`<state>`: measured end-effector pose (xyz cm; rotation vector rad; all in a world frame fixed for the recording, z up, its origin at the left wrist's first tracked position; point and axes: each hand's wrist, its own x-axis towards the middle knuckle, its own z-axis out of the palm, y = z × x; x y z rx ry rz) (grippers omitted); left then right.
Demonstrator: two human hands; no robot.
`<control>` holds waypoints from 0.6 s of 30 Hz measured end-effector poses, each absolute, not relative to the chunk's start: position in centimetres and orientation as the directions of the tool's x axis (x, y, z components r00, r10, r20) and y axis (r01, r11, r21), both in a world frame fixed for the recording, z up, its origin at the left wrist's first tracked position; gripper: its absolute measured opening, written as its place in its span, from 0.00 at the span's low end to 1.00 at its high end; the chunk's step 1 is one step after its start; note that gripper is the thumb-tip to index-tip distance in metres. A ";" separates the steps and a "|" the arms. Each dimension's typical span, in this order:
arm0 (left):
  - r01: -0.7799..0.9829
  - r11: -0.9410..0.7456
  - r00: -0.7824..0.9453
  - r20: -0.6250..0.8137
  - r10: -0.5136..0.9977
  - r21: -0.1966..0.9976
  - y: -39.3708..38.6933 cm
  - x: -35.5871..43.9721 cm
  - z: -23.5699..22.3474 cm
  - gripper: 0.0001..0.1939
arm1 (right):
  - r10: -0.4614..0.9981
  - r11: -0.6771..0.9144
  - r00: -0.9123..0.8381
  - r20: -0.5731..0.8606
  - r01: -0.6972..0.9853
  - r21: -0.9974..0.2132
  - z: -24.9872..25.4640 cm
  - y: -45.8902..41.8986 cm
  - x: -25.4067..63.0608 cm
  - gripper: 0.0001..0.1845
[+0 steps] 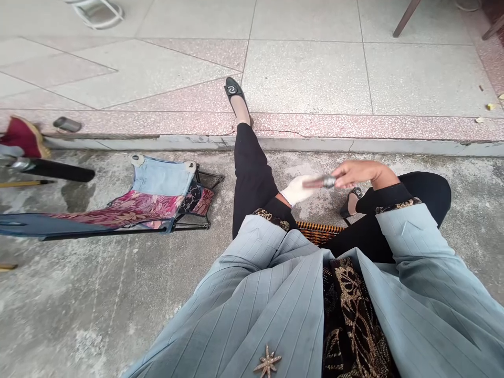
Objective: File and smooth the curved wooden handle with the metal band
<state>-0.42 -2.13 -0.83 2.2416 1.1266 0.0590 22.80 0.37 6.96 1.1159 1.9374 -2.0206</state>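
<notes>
My right hand [356,172], bare, is closed on a short tool with a reddish-brown end and a silvery metal part [328,181]. The tool is blurred, so its exact kind does not show. Its brown end points left and lies against my left hand [298,190], which wears a white glove. Motion smears the gloved fingers, and whether they grip the tool is unclear. Both hands are in front of me between my knees, above the concrete ground. Below them a woven wicker seat edge [319,231] shows between my legs.
A low folding recliner with pink floral and blue cloth [153,205] stands on the concrete to my left. Beyond it lie a dark cylinder [59,169], a red shoe [23,137] and a metal cup [66,124]. A raised tiled step [303,79] runs ahead; my left foot rests on it.
</notes>
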 end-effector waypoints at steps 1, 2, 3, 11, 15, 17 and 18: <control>0.712 -0.423 0.623 -0.225 0.749 0.560 -2.0 -0.4 -1.0 0.22 | 0.526 -0.187 -0.677 -0.515 0.498 -0.847 7.3 0.6 23.2 0.21; 0.716 -0.410 0.612 -0.225 0.759 0.565 -1.9 -0.4 -1.2 0.23 | 0.625 -0.207 -0.613 -0.483 0.467 -0.860 7.4 0.8 23.5 0.20; 0.719 -0.402 0.605 -0.225 0.764 0.567 -1.9 -0.3 -1.4 0.23 | 0.687 -0.231 -0.551 -0.473 0.452 -0.862 7.4 1.0 23.6 0.20; 0.686 -0.429 0.656 -0.244 0.714 0.588 -2.0 0.6 -2.1 0.18 | 0.790 -0.434 -0.310 -0.529 0.328 -0.839 6.0 0.6 21.5 0.16; 0.686 -0.412 0.649 -0.248 0.720 0.600 -2.0 0.6 -1.4 0.19 | 0.802 -0.402 -0.273 -0.531 0.412 -0.818 6.7 0.7 21.7 0.14; 0.683 -0.435 0.661 -0.245 0.709 0.587 -2.0 0.6 -1.1 0.19 | 0.809 -0.368 -0.239 -0.537 0.507 -0.780 7.0 0.9 21.9 0.15; 0.681 -0.454 0.673 -0.246 0.697 0.575 -2.0 0.7 -1.0 0.19 | 0.810 -0.354 -0.217 -0.545 0.561 -0.748 7.1 1.0 22.0 0.16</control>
